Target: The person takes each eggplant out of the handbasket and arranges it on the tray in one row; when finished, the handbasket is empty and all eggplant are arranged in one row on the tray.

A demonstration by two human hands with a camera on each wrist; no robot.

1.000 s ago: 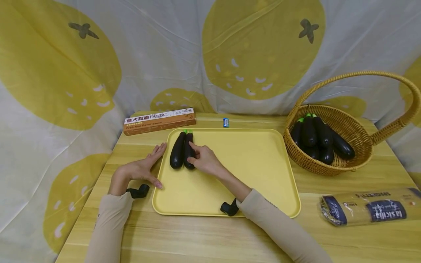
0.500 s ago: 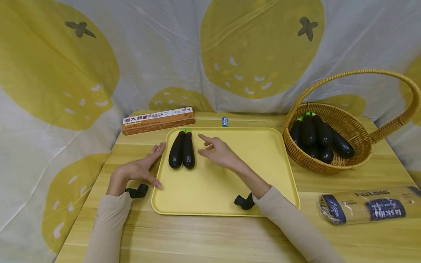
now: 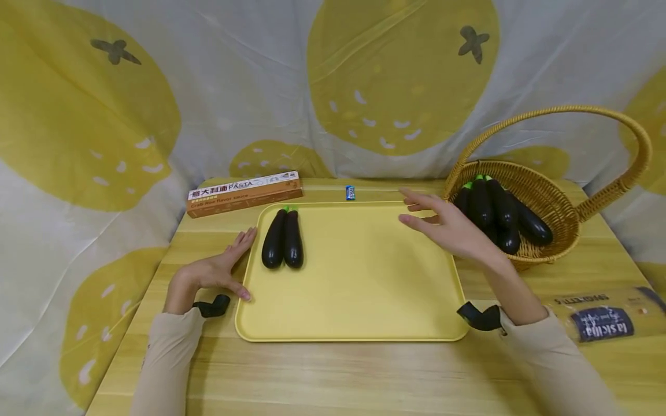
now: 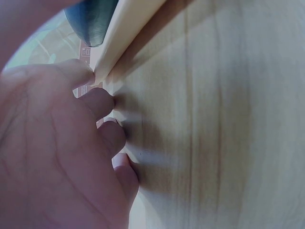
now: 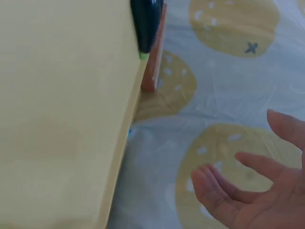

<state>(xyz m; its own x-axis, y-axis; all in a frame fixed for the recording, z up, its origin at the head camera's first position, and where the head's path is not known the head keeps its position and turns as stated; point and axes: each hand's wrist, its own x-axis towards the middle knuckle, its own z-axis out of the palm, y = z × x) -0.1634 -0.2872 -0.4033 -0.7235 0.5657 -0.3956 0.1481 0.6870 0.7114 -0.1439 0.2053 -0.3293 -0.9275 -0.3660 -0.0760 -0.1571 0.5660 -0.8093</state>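
Two dark purple eggplants (image 3: 283, 240) lie side by side at the left end of the yellow tray (image 3: 354, 289), green stems toward the back. My left hand (image 3: 215, 271) rests at the tray's left edge, fingers spread and thumb on the rim; in the left wrist view its fingertips touch the wooden table. Over the tray's right side hovers my right hand (image 3: 452, 228), holding nothing, its fingers loosely extended. Just beyond it stands a wicker basket (image 3: 567, 231) with several eggplants (image 3: 528, 222) inside, partly hidden by that hand.
A pasta box (image 3: 244, 195) lies behind the tray's left corner. Near the back rim is a small blue packet (image 3: 350, 192). At the right lies a spaghetti bag (image 3: 603, 320), partly covered by my right forearm. The basket's tall handle (image 3: 551, 111) arches up.
My right hand has let go of the right eggplant on the tray and moved right, close to the basket. The left hand has stayed at the tray's edge. The view has shifted slightly.
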